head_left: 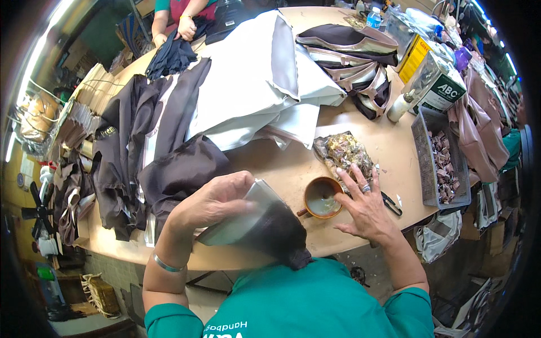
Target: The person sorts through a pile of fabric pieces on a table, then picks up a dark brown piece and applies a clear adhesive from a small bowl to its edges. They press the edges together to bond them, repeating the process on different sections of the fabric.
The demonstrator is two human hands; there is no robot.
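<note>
My left hand (205, 205) grips a folded piece of pale and dark fabric (270, 236), blurred, which hangs toward my body. My right hand (363, 205) is open with fingers spread at the right side of a brown mug (322, 197) of cloudy liquid, a fingertip reaching over its rim or close to it. Beyond the mug lies a clump of crusted, speckled material (342, 147). Small black-handled snips (393, 204) lie to the right of my right hand.
On the table (253, 169) are white padded panels (242, 79), dark fabric (124, 158), folded pieces (355, 62), a white bottle (399, 107), boxes (434, 84) and a tray of small pieces (440, 163). A co-worker's hands (186, 28) hold dark cloth at the back.
</note>
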